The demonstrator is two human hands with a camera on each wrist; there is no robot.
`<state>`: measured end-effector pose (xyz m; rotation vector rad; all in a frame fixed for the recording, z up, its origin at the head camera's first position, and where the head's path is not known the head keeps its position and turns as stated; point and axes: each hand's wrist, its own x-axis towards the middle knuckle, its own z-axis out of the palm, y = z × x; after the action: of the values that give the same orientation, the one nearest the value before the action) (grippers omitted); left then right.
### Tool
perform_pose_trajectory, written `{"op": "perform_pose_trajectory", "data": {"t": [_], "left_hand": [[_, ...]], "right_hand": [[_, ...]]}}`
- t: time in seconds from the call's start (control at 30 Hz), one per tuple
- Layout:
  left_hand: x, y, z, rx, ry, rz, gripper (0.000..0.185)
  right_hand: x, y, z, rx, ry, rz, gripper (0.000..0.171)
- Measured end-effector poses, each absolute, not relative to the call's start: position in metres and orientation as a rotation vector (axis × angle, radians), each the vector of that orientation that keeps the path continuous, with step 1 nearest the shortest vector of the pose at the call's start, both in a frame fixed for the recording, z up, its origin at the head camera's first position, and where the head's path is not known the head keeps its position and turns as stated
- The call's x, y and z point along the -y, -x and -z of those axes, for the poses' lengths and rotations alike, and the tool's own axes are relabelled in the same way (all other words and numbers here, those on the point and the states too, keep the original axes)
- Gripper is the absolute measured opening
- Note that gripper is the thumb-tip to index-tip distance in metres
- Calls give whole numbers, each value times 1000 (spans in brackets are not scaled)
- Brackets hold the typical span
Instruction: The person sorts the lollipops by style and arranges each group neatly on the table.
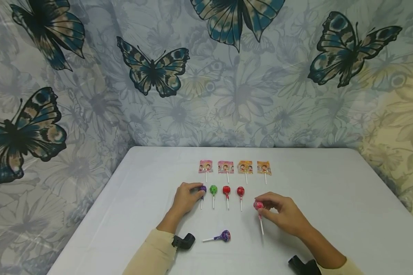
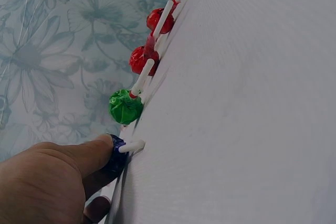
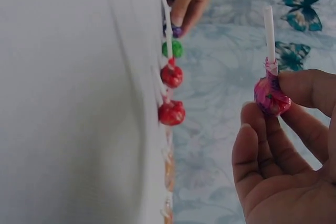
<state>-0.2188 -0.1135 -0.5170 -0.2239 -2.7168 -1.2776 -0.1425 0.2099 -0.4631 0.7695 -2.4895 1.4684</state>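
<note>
My left hand [image 1: 184,199] pinches a purple lollipop [image 2: 116,156] by its wrapped head, at the left end of a row on the table. To its right in that row lie a green lollipop [image 1: 213,190] and two red lollipops, one [image 1: 226,190] beside the other [image 1: 240,191]. Between thumb and fingers, my right hand [image 1: 285,212] holds a pink lollipop [image 3: 272,96] by its head, the white stick pointing toward me in the head view. The right wrist view shows it raised off the table. Nearer to me lies another purple lollipop [image 1: 224,236], its stick pointing left.
Behind the row lie flat-packed lollipops, two in pink wrappers [image 1: 225,167] and two in orange wrappers [image 1: 245,167]. The white table [image 1: 151,168] ends at a butterfly-patterned cloth [image 1: 206,126]. Both wrists wear black devices [image 1: 184,241].
</note>
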Motion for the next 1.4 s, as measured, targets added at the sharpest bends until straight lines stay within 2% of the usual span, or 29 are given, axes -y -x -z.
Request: {"op": "perform_pose_trajectory", "data": {"t": [0.4, 1.4], "left_hand": [[111, 220, 520, 2729, 208, 1288, 29], [114, 221, 520, 2728, 210, 1259, 28]], "right_hand": [[-210, 167, 464, 2508, -711, -1419, 22], [-202, 209, 484, 2816, -353, -1341, 27]]}}
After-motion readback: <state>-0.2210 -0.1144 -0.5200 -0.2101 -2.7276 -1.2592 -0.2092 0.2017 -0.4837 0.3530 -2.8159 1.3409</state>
